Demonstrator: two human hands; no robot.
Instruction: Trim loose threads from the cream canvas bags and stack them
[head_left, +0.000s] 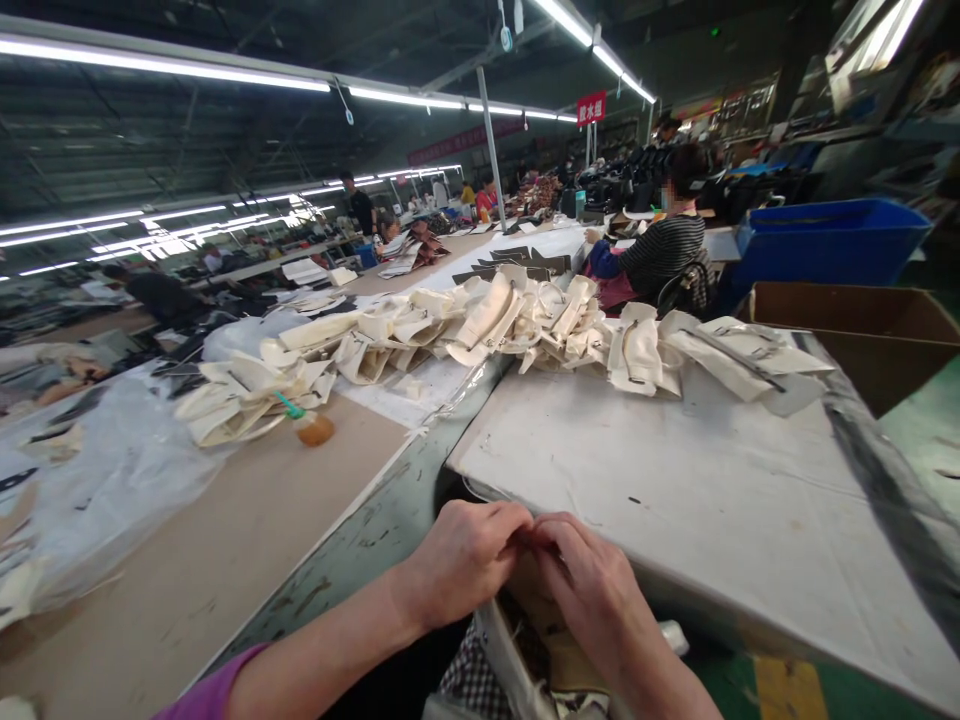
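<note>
A cream shoe piece (517,640) is held low at the table edge (675,560), beneath both hands. The left hand (461,560) and right hand (589,590) are pinched together over its top edge, apparently gripping it.
</note>
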